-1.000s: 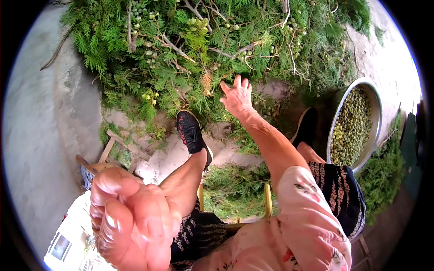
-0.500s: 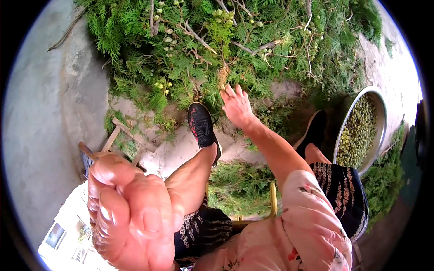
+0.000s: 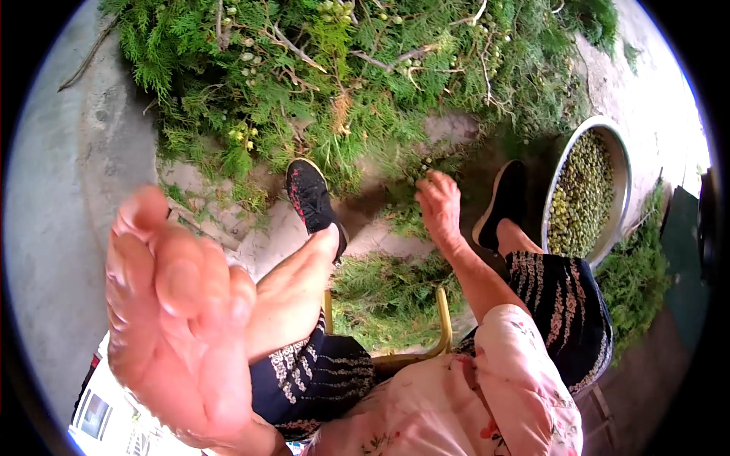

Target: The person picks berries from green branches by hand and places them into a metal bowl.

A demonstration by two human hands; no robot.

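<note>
Looks like picking: right hand (image 3: 439, 201) curled by green twigs (image 3: 404, 205) at two o'clock, left hand (image 3: 179, 304) curled at eight; can't tell if they're pinching. Next needs a careful pinch.

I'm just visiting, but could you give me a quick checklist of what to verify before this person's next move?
1. Right hand empty: cannot tell; its curled fingers hide the palm.
2. Left hand empty: cannot tell; it is raised in the foreground, fingers bent and partly blurred.
3. Green cones within the rim of the metal basin: ok.
4. Straight line from right hand to basin unobstructed: not ok; the right shoe lies between them in this view.
5. Cones visible among the conifer branches: ok, in several clusters.
</note>
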